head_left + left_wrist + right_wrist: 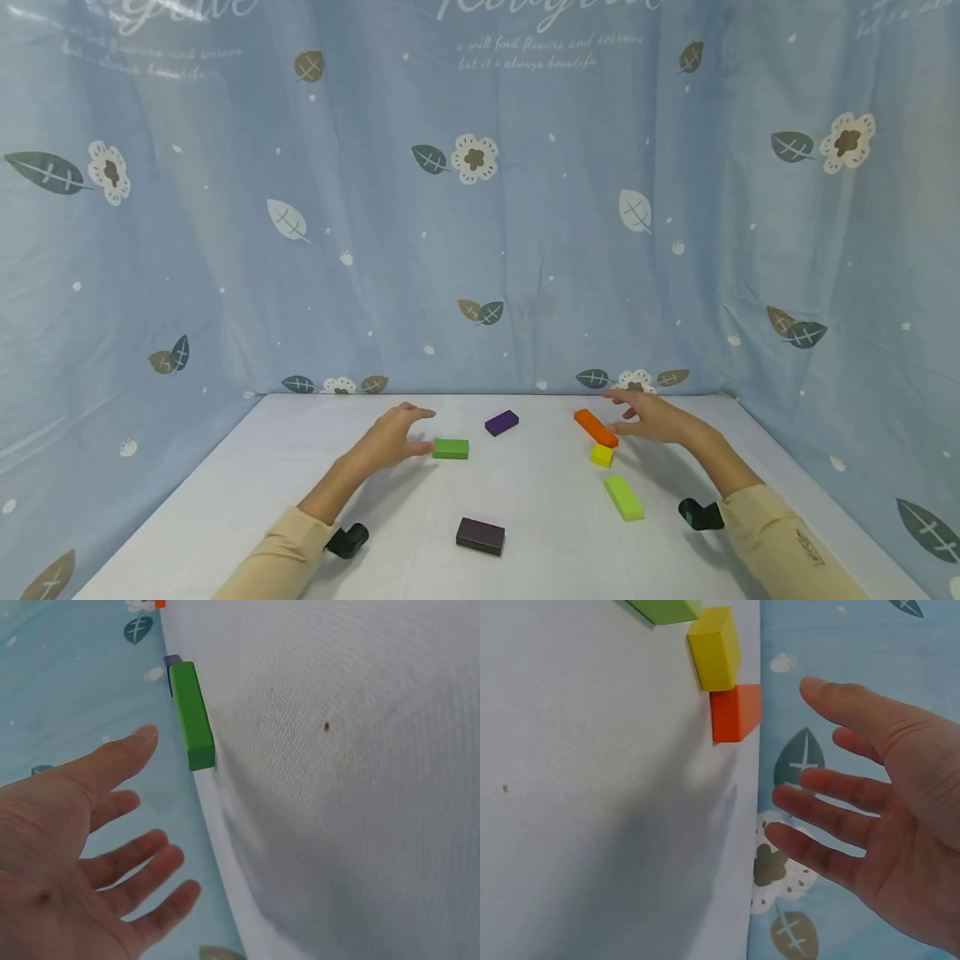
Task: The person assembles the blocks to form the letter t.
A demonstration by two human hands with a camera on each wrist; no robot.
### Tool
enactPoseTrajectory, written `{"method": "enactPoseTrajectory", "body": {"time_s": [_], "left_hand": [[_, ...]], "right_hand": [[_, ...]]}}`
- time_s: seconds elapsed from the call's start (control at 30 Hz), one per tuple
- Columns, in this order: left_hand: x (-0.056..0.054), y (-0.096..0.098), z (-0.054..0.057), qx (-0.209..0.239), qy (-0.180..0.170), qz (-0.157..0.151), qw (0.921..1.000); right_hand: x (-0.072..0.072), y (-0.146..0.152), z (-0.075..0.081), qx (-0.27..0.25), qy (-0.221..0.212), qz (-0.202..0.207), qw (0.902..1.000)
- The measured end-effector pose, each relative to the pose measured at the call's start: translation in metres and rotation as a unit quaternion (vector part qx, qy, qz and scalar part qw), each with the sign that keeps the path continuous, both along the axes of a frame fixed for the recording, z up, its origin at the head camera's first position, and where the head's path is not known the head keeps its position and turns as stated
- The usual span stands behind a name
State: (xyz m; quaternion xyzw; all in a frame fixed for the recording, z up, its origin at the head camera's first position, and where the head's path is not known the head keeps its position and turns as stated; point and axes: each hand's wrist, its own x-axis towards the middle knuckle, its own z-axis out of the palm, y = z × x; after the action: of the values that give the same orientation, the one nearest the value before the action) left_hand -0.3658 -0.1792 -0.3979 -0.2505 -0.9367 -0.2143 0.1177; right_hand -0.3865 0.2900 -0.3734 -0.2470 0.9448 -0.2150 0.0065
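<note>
Left grip, right grip: my fingers apart. Green block lies right of left grip, long axis parallel to bench's far edge.

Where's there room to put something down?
The white table has a bare patch in the middle, bordered by the green block, purple block, lime block and dark block. Another lies between the purple block and orange block. It's crowded by the right hand, with the orange block and yellow block close together.
</note>
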Motion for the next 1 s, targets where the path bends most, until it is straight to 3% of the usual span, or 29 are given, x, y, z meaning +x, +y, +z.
{"method": "enactPoseTrajectory", "body": {"time_s": [0.37,0.63,1.0], "left_hand": [[-0.006,0.003,0.000,0.023,-0.037,-0.046,0.9980],[-0.010,0.007,-0.004,0.007,-0.053,-0.074,0.9958],[-0.012,0.011,-0.008,0.013,-0.072,-0.080,0.9941]], "right_hand": [[-0.004,-0.001,0.003,0.000,-0.035,-0.022,0.9991],[-0.006,-0.002,0.000,-0.005,-0.051,-0.022,0.9984],[-0.010,-0.002,0.000,-0.001,-0.082,-0.012,0.9966]]}}
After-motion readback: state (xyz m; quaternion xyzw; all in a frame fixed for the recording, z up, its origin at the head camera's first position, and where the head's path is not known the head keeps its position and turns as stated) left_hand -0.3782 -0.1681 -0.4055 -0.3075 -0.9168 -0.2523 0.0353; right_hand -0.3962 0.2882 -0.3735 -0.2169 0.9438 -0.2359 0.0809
